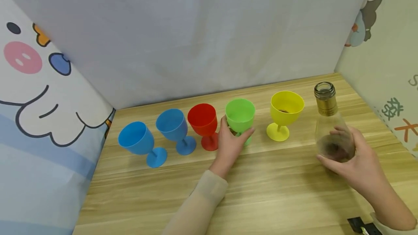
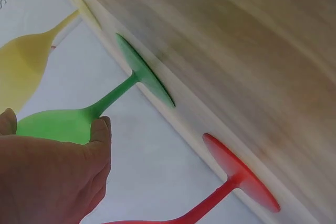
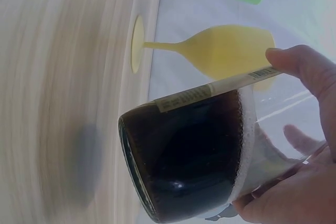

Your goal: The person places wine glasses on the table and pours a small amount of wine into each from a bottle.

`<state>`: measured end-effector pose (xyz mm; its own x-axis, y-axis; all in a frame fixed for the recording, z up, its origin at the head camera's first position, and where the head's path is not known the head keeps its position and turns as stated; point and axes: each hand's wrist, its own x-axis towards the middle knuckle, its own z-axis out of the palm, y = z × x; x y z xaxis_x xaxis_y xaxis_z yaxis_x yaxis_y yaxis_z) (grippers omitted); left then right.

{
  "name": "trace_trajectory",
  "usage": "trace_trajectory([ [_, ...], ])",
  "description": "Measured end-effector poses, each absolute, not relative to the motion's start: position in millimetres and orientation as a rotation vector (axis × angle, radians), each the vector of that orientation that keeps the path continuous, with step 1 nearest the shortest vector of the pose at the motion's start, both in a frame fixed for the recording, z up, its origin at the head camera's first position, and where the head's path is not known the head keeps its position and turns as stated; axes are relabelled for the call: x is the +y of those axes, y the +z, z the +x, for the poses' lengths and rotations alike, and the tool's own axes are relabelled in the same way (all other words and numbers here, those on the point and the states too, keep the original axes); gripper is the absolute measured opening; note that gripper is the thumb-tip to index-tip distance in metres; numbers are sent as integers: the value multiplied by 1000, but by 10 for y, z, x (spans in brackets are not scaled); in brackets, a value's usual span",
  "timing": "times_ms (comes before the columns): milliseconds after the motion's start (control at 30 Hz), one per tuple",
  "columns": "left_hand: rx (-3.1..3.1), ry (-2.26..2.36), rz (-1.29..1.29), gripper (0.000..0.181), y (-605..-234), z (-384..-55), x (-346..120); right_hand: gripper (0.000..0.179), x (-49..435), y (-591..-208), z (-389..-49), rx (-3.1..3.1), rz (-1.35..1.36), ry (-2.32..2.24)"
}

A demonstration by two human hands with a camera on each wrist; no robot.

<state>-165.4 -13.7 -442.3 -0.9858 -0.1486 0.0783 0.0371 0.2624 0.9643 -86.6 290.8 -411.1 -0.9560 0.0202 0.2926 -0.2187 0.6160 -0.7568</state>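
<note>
My left hand [image 1: 229, 146] grips a light green plastic goblet [image 1: 240, 115] low on its bowl. In the left wrist view its foot [image 2: 144, 72] stands on the table. My right hand [image 1: 365, 168] holds a clear glass bottle [image 1: 328, 128], with a thumb and fingers on either side. Dark liquid [image 3: 194, 150] with a line of foam fills the bottle's lower part, and its bottom hangs above the table in the right wrist view. Between the hands stands a yellow goblet [image 1: 286, 110] with a little something dark inside. A red goblet [image 1: 202, 119] is just left of my left hand.
Two blue goblets [image 1: 171, 124] continue the row to the left on the wood-grain table [image 1: 261, 191]. A pale wall [image 1: 209, 39] rises behind, with cartoon-printed walls at both sides. A small black object [image 1: 362, 225] lies near my right wrist.
</note>
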Motion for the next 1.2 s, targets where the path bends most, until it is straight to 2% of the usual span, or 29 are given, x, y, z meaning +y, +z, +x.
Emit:
trace_trajectory([
  [400, -2428, -1769, -32, 78, -4303, -1428, -256, 96, 2893, -4130, -870, -2556, 209, 1193],
  [700, -2451, -1714, -131, 80, -4159, -1259, -293, 96, 2891, -4116, -884, -2610, 181, 1105],
  [1200, -2570, -1690, -266, 79, -4089, -1032, -474, 99, 2908, -4137, -1001, -2504, 423, 926],
])
